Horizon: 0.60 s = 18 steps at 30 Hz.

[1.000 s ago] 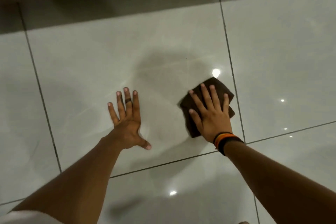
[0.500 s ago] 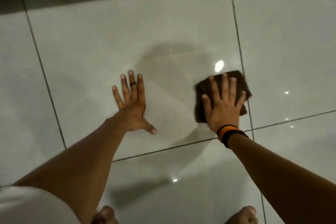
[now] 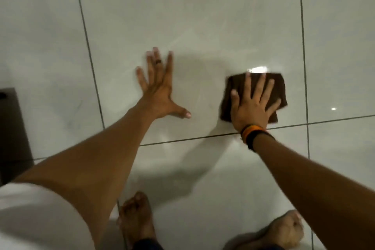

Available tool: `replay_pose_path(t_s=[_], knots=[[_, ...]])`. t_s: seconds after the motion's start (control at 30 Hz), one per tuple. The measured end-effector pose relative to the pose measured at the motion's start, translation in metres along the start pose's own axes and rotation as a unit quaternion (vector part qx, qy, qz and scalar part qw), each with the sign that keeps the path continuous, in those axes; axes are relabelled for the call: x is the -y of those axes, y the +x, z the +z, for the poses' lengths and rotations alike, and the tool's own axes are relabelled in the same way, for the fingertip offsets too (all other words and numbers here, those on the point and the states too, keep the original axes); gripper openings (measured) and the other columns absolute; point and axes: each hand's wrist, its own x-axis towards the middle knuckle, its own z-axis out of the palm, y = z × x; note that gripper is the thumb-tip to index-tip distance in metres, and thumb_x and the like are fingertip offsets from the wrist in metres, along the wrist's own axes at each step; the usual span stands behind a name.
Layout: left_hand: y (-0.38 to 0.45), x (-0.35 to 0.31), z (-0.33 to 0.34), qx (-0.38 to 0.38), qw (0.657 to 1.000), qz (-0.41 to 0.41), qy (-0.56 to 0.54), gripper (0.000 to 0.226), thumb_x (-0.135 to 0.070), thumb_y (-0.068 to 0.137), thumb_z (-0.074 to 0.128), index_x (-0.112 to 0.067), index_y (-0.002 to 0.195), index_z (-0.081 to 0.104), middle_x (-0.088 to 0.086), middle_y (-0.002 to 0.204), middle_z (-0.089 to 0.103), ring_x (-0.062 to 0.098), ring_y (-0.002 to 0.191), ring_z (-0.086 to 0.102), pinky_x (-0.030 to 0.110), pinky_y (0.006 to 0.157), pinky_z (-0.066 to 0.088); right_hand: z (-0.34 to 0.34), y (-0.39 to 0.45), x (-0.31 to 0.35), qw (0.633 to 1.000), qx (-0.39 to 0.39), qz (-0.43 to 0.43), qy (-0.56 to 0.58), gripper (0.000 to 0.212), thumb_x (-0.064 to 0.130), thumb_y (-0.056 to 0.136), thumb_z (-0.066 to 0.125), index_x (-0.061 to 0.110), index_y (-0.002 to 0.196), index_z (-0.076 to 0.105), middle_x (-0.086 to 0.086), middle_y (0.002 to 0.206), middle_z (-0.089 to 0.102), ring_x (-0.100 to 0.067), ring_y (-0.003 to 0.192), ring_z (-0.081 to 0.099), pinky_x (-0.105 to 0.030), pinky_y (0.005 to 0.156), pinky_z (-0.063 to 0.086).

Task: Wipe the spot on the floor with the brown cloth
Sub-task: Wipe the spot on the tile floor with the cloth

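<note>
Grip first: the brown cloth [image 3: 253, 89] is pressed flat under the right hand [image 3: 251, 107], with all the fingers spread wide on top of it. Nothing is pinched or curled around; the cloth is just pushed down so it can be slid over the floor [image 3: 203, 16]. The spread fingers are likely used so more of the cloth is pressed at once.

The left hand [image 3: 160, 91] is laid flat on the bare tile at about nine o'clock from the cloth, well apart from it. Nothing is held in it. It is most likely used as a prop, so the body can be leaned forward.

The cloth is found in the near right corner of one big tile, close to where two dark grout lines cross. A bright light glint is seen on the floor at twelve o'clock, just beyond the cloth's far edge. A clear spot cannot be made out on the shiny tile, so how much wiping is left cannot be told.

Counted: one cloth, two hands, two bare feet at six o'clock, one dark ring [image 3: 158, 61] on the left hand, and one stack of bands [image 3: 253, 131] on the right wrist.
</note>
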Motion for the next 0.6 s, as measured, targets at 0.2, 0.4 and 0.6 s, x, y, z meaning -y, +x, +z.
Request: replay_pose_path(t_s=[0.2,0.4,0.6], knots=[[-0.022,0.05,0.015,0.063,0.993,-0.098,-0.026,0.191,-0.085,0.022,0.082,-0.019,0.146,-0.048,0.013,0.152,-0.057,0.037,0.142,-0.051,0.075,0.108,-0.026,0.037,-0.073,0.079,0.979,0.055,-0.185,-0.069,0.066,0.056,0.102,0.024,0.036,0.163,0.009,-0.007,0.175,0.001,-0.038,0.161,-0.003,-0.08,0.115,0.004],[-0.024,0.052,0.012,0.072,0.993,-0.097,-0.014,0.19,-0.072,0.032,0.092,-0.017,0.146,-0.049,0.012,0.149,-0.06,0.039,0.14,-0.053,0.075,0.11,-0.024,-0.031,0.08,0.115,0.983,0.052,-0.168,-0.044,0.065,0.06,0.103,0.026,0.043,0.163,0.006,0.005,0.175,-0.006,-0.028,0.162,-0.009,-0.079,0.117,0.006],[-0.027,0.047,0.013,0.063,0.992,-0.111,-0.017,0.187,-0.067,0.037,0.095,-0.015,0.147,-0.048,0.013,0.151,-0.058,0.039,0.142,-0.05,0.075,0.112,-0.022,-0.041,0.011,0.017,0.991,0.112,-0.061,-0.036,0.065,0.056,0.105,0.027,0.04,0.164,0.003,0.004,0.175,-0.008,-0.032,0.161,-0.008,-0.081,0.114,0.017]])
